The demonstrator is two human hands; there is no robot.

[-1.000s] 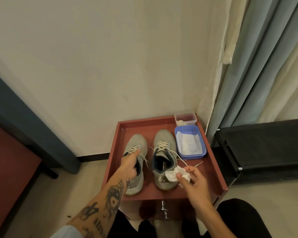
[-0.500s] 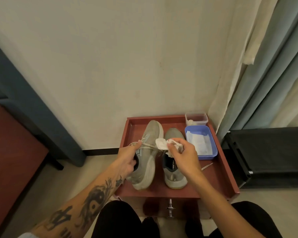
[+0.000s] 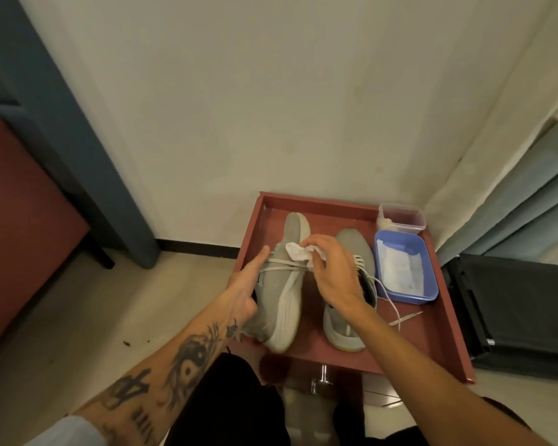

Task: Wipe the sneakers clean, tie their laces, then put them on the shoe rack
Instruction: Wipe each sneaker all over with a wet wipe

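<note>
Two grey sneakers are on a red-brown tray (image 3: pixel 432 336) on the floor. The left sneaker (image 3: pixel 281 294) is tipped on its side, white sole facing right, heel over the tray's front edge. My left hand (image 3: pixel 244 288) holds it at the collar, one finger lying straight along the laces. My right hand (image 3: pixel 332 275) pinches a crumpled white wipe (image 3: pixel 298 251) and presses it on this sneaker near the toe. The right sneaker (image 3: pixel 351 241) stands flat beside it, partly hidden by my right hand, its laces (image 3: pixel 385 296) loose across the tray.
A blue tub (image 3: pixel 426 294) holding white wipes and a small clear container (image 3: pixel 401 217) sit at the tray's back right. The black shoe rack (image 3: pixel 512 310) stands to the right under curtains. A wall is behind the tray; a red-brown cabinet (image 3: pixel 23 220) stands at the left.
My left hand has lifted and tipped the left sneaker onto its side. My right hand carried the wipe from the right sneaker's heel over to the left sneaker's toe area.
</note>
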